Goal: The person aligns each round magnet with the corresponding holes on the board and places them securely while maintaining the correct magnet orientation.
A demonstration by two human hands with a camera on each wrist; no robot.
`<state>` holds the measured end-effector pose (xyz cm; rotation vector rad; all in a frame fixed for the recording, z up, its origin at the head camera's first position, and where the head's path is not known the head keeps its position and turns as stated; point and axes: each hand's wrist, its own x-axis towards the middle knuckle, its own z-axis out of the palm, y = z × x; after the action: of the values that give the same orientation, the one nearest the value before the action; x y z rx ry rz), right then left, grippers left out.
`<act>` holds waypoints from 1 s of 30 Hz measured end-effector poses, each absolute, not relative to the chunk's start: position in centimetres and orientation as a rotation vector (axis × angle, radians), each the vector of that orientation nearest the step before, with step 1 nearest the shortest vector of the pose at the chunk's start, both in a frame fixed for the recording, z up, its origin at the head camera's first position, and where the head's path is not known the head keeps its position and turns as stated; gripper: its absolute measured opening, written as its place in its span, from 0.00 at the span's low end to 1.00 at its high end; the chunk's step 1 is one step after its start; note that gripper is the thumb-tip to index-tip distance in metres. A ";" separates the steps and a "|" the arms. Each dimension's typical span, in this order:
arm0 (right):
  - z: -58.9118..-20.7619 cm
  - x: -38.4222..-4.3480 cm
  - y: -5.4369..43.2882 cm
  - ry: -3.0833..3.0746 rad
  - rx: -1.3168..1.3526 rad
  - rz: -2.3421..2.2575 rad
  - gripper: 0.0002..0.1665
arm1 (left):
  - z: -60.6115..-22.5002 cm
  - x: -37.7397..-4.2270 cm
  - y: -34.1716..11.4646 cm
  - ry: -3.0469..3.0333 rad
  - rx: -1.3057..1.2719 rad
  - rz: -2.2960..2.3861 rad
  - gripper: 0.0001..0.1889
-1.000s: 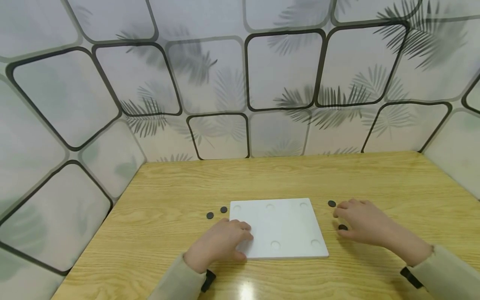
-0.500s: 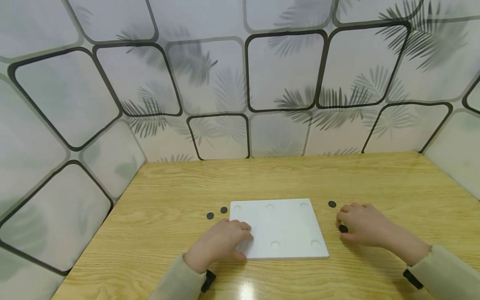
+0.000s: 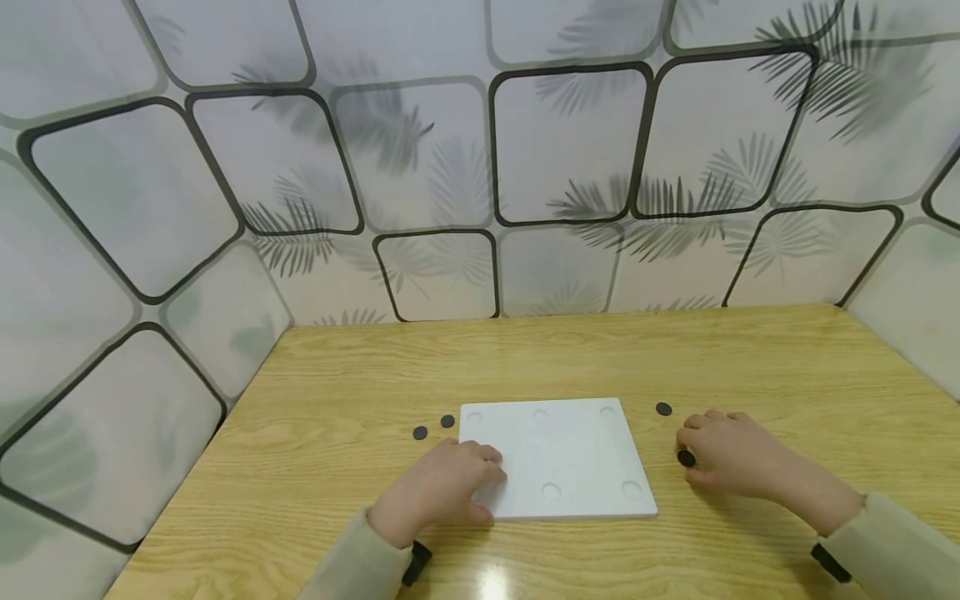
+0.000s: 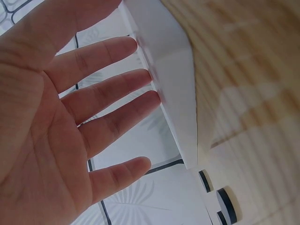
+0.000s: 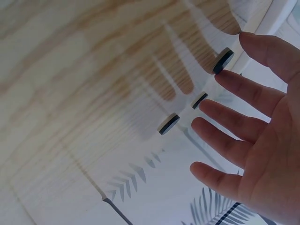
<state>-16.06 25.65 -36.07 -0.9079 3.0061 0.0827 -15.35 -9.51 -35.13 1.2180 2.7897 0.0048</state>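
White board [image 3: 562,458]: L fingers [image 4: 117,119] straight, touching; R fingers [image 5: 248,91] spread nr blk disc [image 3: 686,458].

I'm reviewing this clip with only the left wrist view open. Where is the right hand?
Observer: The right hand is off to the right of the white board.
Operator: What's on the board's top face?
Observer: Five faint round hollows show there in the head view.
Operator: And what lies near that hand?
Observer: Three dark discs, as the right wrist view shows.
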 end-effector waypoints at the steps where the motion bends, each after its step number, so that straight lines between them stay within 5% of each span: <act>1: -36.1 -16.1 25.7 3.008 -0.917 0.084 0.11 | -35.2 -15.4 -9.5 2.792 1.221 0.006 0.22; 30: -36.8 -16.3 25.4 3.073 -0.843 -0.040 0.16 | -35.9 -15.4 -9.7 2.810 1.258 -0.008 0.21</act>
<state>-16.26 25.42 -36.84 -0.8427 3.0732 -0.0401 -15.38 -9.70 -35.94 1.2578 2.8098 -0.0083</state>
